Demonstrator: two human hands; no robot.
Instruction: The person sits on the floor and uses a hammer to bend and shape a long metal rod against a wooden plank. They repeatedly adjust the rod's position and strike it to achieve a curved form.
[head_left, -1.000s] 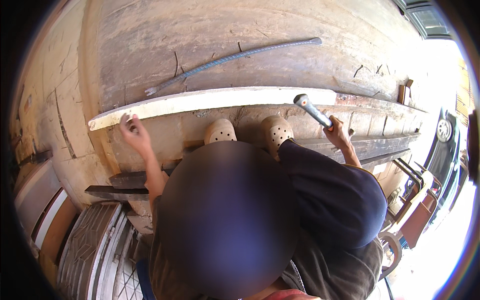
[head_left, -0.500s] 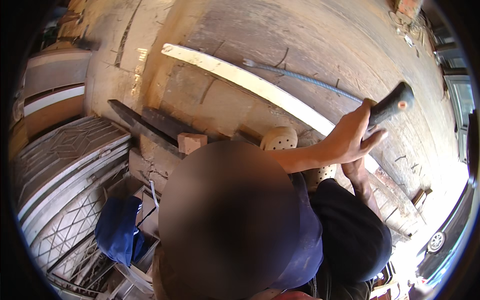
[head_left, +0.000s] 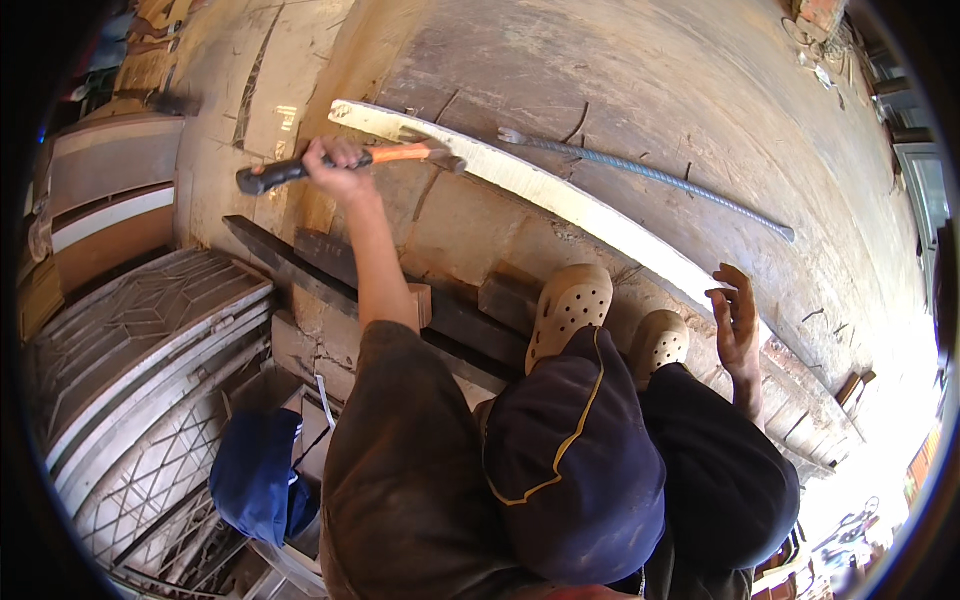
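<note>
My left hand (head_left: 342, 172) is closed round the black grip of a hammer (head_left: 400, 153) with an orange shaft. Its metal head hangs at the near edge of a long, pale wooden beam (head_left: 560, 198), toward the beam's left end; whether it touches the beam I cannot tell. Beyond my right knee, my right hand (head_left: 738, 322) is raised beside the beam's right end, fingers apart and slightly bent, holding nothing. On the far side of the beam lies a ribbed blue-grey steel bar (head_left: 650, 172) with a flattened, forked-looking left end.
My feet, in beige clogs (head_left: 578, 298), stand on the near side of the beam. Dark planks (head_left: 300, 275) and a reddish block (head_left: 424, 303) lie to their left. Stacked metal grilles (head_left: 150, 320) and a blue cloth item (head_left: 255, 475) are at left. Nail-like pieces (head_left: 583, 122) dot the ground.
My left hand has swung from the right end of the steel bar across to the beam's left part, carrying the hammer. My right hand has come out from beneath it and shows open.
</note>
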